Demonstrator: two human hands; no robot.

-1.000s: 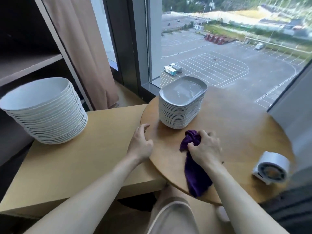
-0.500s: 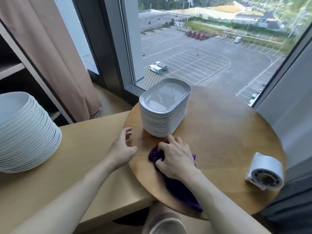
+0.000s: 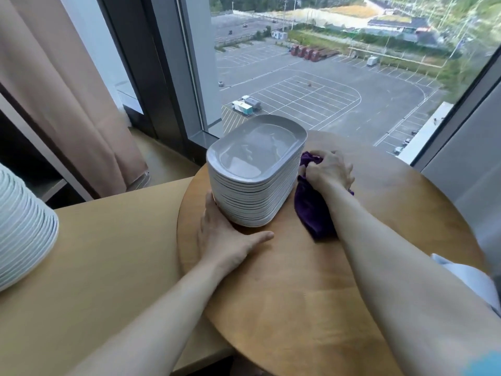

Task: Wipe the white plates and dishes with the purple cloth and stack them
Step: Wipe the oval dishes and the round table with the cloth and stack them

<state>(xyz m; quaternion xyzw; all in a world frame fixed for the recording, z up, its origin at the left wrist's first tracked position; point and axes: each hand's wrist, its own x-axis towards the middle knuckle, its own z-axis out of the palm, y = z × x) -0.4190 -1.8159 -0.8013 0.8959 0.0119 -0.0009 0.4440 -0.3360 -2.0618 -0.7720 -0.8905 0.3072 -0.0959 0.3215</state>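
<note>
left hand (image 3: pixel 225 237) flat, fingers straight, against dish stack (image 3: pixel 252 196) | right hand (image 3: pixel 329 169) grips purple cloth (image 3: pixel 311 213) | brace the stack while you lift only the top dish (image 3: pixel 257 147)

One head-worn wide-angle view looks down, close over the round table (image 3: pixel 298 308), facing the window (image 3: pixel 325 90).

A round wooden table (image 3: pixel 352 308) stands just beside a full-height window (image 3: pixel 339 36), and its left edge overlaps a rectangular table of pale wood (image 3: pixel 108 267). A beige curtain (image 3: pixel 67 90) hangs to the left of the dark window frame (image 3: pixel 141 63), with a shelf unit (image 3: pixel 29 147) beside it and a grey wall panel (image 3: pixel 466 164) at the right. Daylight enters through the glass, which overlooks a marked car park (image 3: pixel 311 96) with parked vehicles.
</note>
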